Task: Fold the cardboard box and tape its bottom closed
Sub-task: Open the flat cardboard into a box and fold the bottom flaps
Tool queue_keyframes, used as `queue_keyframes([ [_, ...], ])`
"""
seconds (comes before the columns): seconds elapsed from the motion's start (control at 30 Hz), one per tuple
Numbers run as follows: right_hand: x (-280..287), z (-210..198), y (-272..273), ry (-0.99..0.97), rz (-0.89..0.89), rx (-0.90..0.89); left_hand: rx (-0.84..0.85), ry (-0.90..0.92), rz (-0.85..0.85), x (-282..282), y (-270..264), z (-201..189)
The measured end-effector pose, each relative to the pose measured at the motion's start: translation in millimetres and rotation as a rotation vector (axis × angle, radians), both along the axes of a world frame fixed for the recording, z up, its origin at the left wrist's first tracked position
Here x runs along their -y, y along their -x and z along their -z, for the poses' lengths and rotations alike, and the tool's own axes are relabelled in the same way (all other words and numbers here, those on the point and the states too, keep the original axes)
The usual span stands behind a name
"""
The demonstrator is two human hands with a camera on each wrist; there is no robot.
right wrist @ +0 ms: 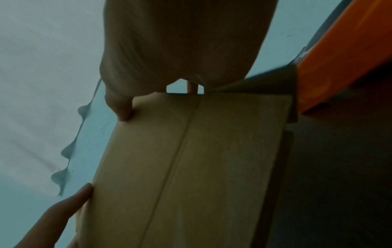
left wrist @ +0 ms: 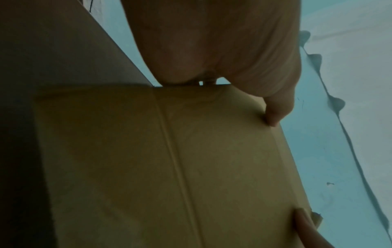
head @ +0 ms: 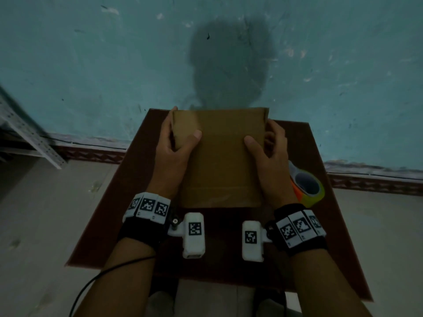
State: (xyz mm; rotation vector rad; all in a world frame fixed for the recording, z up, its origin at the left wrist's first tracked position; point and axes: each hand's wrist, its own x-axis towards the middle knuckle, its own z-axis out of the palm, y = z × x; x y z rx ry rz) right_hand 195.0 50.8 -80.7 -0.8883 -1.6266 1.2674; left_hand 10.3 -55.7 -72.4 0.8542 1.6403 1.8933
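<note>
A scuffed teal wall and pale floor lie behind a small dark reddish-brown table [head: 297,143]. On it the flat brown cardboard box [head: 219,156] is raised by its far end, its near edge by the wrists. The left hand [head: 176,143] clamps the box's left edge, thumb on the top face and fingers curled behind; the right hand [head: 267,145] grips the right edge the same way. A roll of tape in an orange and yellow-green dispenser [head: 307,184] sits just right of the box, near the right wrist. The step appears to be opening the flattened sleeve. It likely goes best by pressing the two edges toward each other along the scored creases, keeping thumbs off the flaps.
</note>
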Motion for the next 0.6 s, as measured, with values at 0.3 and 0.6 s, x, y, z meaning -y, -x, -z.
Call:
queue_keyframes([
  [0.3,8,4,0,-0.013,-0.112,-0.012,0.174,0.01,-0.125,3,7,-2],
  [0.6,16,5,7,-0.093,-0.099,-0.02,0.198,-0.061,-0.027,18,7,-1],
])
